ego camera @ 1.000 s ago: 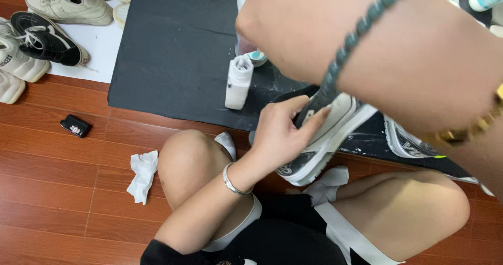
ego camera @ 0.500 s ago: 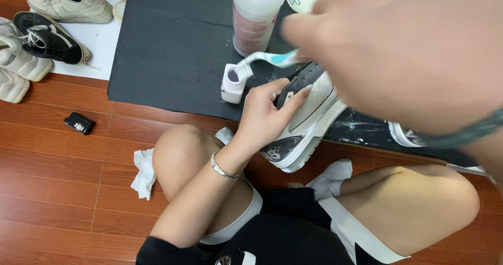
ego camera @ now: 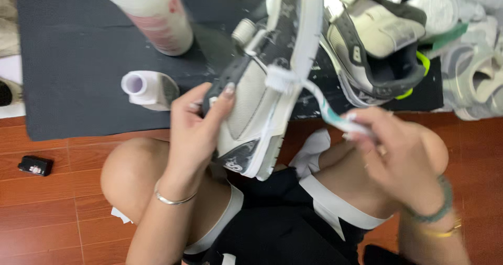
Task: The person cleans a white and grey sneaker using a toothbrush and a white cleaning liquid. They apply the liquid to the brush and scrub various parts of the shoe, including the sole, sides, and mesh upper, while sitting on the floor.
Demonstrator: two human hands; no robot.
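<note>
Above the person's bent knees, a white and grey sneaker (ego camera: 262, 87) was held tilted, its toe pointing away from the body and its sole edge turned to the right. The left hand (ego camera: 196, 134) was closed around the sneaker's left side, fingers curled over the upper and thumb underneath, with a thin silver bangle (ego camera: 173, 198) at the wrist. The right hand (ego camera: 398, 155), just to the right of the sneaker and lower, was closed on the handle of a toothbrush (ego camera: 314, 100) with a white and teal handle; the brush's white head touched the sneaker's white sole edge. A green braided bracelet (ego camera: 437, 208) and a thin gold one sat on that wrist.

Behind the sneaker lay a dark mat (ego camera: 78, 76) on a red-brown wooden floor (ego camera: 47, 218). On the mat, left of the sneaker, a small white bottle (ego camera: 149, 88) lay on its side, and further back a taller white and pink bottle (ego camera: 154, 16) showed, blurred and close to the camera. Right of the sneaker, touching or nearly touching it, another grey and white shoe (ego camera: 377, 45) with a yellow-green accent stood open-mouthed, and more pale shoes (ego camera: 471, 71) were piled beyond it. Well left of the sneaker, on the floor, lay a small black object (ego camera: 35, 165). Below the sneaker, white cloth (ego camera: 314, 149) showed between the knees.
</note>
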